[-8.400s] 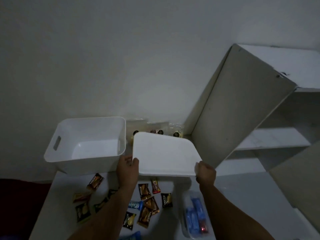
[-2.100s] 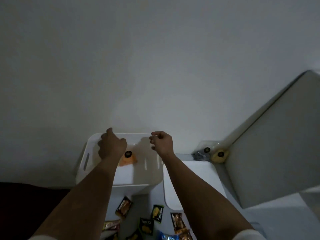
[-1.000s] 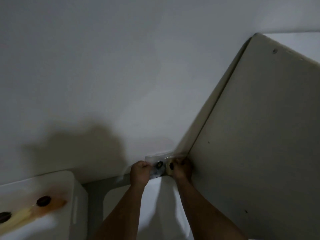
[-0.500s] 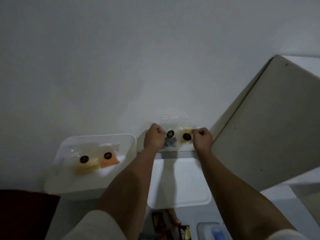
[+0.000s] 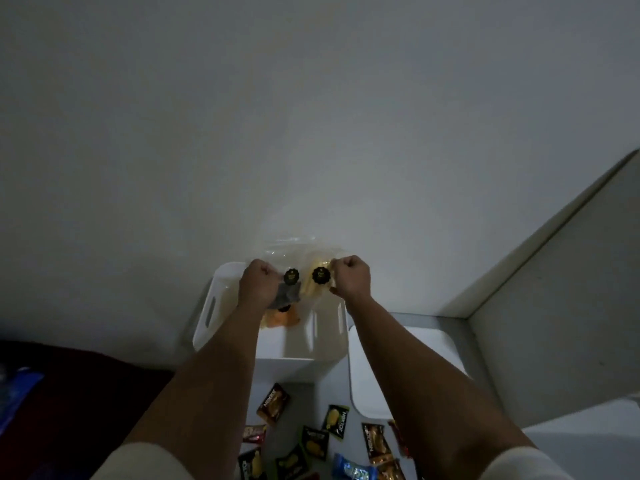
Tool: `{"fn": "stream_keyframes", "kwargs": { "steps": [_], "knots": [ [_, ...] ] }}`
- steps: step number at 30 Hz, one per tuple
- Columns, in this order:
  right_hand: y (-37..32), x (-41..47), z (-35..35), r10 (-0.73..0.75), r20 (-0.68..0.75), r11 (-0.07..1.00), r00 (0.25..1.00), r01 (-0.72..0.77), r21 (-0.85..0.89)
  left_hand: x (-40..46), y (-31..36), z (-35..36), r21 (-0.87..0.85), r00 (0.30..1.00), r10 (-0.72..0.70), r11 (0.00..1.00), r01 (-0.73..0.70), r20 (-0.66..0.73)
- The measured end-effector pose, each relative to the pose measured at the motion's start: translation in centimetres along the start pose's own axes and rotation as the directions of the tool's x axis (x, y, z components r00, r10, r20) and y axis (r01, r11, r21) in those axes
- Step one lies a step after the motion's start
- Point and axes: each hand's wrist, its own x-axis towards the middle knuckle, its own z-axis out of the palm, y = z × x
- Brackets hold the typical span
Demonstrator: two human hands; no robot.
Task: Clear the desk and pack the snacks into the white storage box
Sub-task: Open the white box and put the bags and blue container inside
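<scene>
Right now both of your hands are up over the white storage box (image 5: 270, 344), which sits at the far left of the desk (image 5: 585, 445) against the wall (image 5: 311, 116). Your left hand (image 5: 257, 285) is closed in a fist on the left edge of a clear bag (image 5: 290, 271) with a round black sticker and something grey inside. Your right hand (image 5: 350, 279) is closed on the right edge of a second clear bag (image 5: 317, 277), also with a black sticker, holding something yellow. The two bags hang side by side, touching, between your fists, above the far half of the box.

Inside the box, just under your left wrist, lies an orange snack bag (image 5: 281, 317) with its own black sticker partly hidden by the grey bag. The box has a slot handle on its left wall and another on the right.

Just right of the box, the white lid (image 5: 398, 368) lies flat on the desk, partly covered by your right forearm. Right of that stands the pale side panel of a shelf (image 5: 554, 306).

Near you, between your forearms, small snack packets (image 5: 311, 441) are scattered on the desk: brown, black-and-yellow, red, and a blue one (image 5: 353, 472) at the near edge. At the far left a dark red surface (image 5: 69, 393) lies beside the desk.
</scene>
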Motion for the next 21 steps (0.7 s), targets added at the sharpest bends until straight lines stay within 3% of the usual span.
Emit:
{"fn": "stream_keyframes", "kwargs": {
  "steps": [5,11,15,21],
  "knots": [
    [4.1,1.3,3.3,0.056,-0.039,0.989,0.998,-0.06,-0.134,2.7,-4.1,0.1,0.005,0.993,-0.107,0.994,0.107,0.057],
    [7.2,1.4,4.6,0.162,0.039,0.963,0.986,-0.149,-0.225,4.2,-8.2,1.6,0.193,0.984,-0.122,0.977,0.096,0.128],
    [7.8,1.0,4.6,0.193,0.064,0.943,0.979,-0.167,-0.287,4.1,-8.3,1.5,0.206,0.985,-0.156,0.969,0.137,0.076],
    [5.0,-0.9,2.7,0.14,0.11,0.952,0.984,-0.104,-0.287,1.6,-5.5,0.7,0.151,0.996,-0.093,0.984,0.093,-0.007]
  ]
}}
